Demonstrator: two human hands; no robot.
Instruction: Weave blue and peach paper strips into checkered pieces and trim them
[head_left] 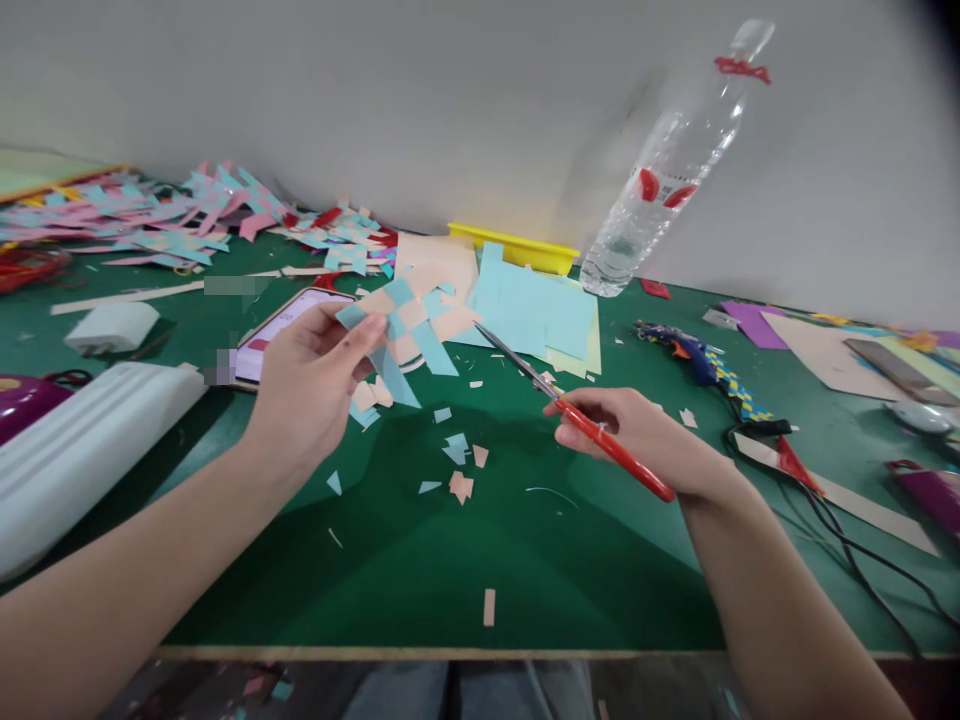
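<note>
My left hand (315, 370) pinches a woven paper piece (409, 318) of light blue and peach strips, held up over the table. Its loose strip ends fan out to the right and downward. In my right hand (622, 430) are red-handled scissors (517, 360), their blades pointing up and left. The scissor tip is close to the right edge of the woven paper; whether they touch I cannot tell. Below, small paper scraps (459, 450) in blue and peach lie on the green table (420, 580). My right fingers partly hide the scissor handles.
Blue paper sheets (536, 305) lie behind, before a yellow tray (517, 245). A clear bottle (667, 170) stands at the back right. A phone (289, 320) and white charger (112, 325) are left. Woven paper pieces (180, 215) pile at the back left; cables (840, 530) run at right.
</note>
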